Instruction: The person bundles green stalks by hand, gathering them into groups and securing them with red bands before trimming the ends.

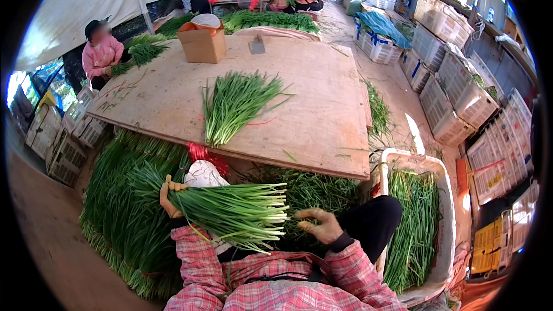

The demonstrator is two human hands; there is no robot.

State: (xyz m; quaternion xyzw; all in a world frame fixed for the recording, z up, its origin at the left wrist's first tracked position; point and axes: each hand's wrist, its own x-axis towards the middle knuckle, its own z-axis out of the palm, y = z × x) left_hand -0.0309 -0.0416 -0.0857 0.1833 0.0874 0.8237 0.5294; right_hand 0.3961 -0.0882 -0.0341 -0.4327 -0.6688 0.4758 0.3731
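Note:
My left hand is closed around a bunch of garlic chives, which lies sideways over my lap with its pale cut ends to the right. Just beyond those ends is my right hand, its fingers curved and apart, holding nothing. On the wooden board in front, a loose pile of chives rests with its pale ends toward me. Red ties hang at the board's near edge, beside a white cloth or bag partly behind the held bunch.
Tied chives are stacked at my left; a white crate of chives stands at my right. The wooden board carries a cardboard box and a flat metal blade. Crates line the right wall. Other people sit farther back.

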